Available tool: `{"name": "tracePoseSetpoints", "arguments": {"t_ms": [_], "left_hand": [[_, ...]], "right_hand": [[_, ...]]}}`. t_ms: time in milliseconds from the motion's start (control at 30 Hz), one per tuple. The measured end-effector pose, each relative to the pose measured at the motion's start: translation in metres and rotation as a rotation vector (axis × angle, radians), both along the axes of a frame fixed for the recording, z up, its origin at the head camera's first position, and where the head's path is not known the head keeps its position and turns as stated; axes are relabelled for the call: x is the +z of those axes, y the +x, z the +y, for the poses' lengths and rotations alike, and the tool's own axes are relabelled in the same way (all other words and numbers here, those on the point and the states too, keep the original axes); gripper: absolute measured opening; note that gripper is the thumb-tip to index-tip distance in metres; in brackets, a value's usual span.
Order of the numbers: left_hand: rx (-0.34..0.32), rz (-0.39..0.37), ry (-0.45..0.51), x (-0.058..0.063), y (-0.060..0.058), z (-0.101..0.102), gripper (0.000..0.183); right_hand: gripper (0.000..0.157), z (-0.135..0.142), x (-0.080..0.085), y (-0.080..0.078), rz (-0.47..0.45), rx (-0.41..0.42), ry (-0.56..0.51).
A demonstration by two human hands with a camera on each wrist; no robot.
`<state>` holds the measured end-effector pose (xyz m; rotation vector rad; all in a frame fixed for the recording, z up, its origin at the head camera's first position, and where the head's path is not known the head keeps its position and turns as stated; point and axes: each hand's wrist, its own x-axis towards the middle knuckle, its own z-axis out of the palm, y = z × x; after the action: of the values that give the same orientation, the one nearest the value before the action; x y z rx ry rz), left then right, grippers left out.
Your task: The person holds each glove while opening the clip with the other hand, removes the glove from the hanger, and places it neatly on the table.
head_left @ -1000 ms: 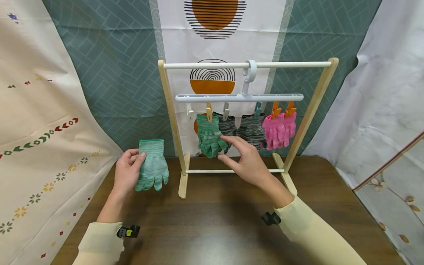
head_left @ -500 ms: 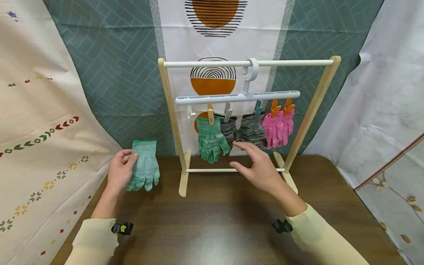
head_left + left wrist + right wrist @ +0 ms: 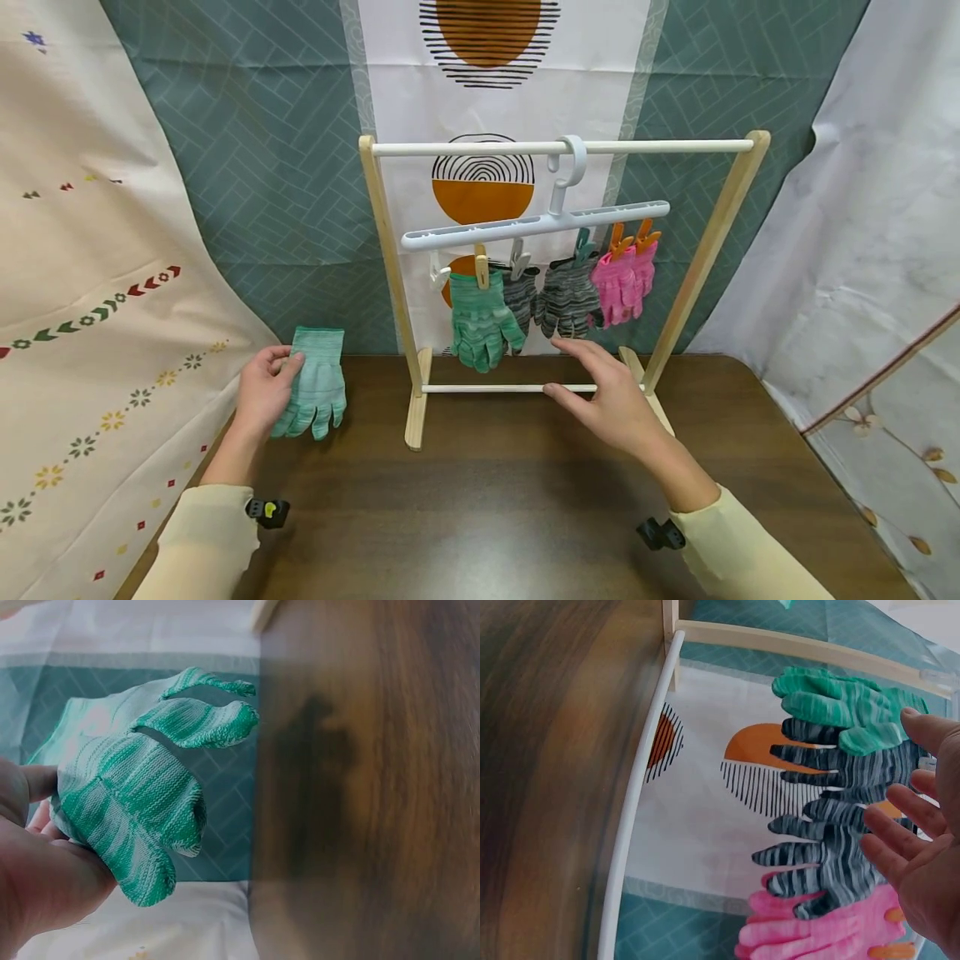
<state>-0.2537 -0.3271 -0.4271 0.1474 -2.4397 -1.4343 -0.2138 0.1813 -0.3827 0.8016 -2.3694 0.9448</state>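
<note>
Brown table (image 3: 450, 500), wooden rack (image 3: 392, 267), hanger (image 3: 517, 228) swung kinda askew now my spread right hand (image 3: 611, 393) has backed off the clipped green glove (image 3: 478, 323), so it hangs hands-free while my left hand (image 3: 262, 387) pinches the loose glove (image 3: 319, 377) beside the rack.

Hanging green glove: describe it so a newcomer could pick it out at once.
On a wooden rack hangs a pale hanger. Near its left end in the head view, a tan clip holds the green glove. It is the only green one hanging there, alongside grey-black gloves and pink gloves.
</note>
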Motion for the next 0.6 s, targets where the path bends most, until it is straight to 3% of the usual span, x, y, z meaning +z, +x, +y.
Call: {"name": "tracePoseSetpoints", "arguments": {"t_ms": [300,600], "left_hand": [[-0.016,-0.029,-0.03,-0.014,-0.012,-0.006,0.051],[-0.053,-0.119,0.0,-0.031,-0.022,-0.017,0.056]], "right_hand": [[0.066,0.012,-0.01,0.004,0.01,-0.025,0.007],[0.067,0.018,-0.017,0.008,0.021,-0.02,0.013]]}}
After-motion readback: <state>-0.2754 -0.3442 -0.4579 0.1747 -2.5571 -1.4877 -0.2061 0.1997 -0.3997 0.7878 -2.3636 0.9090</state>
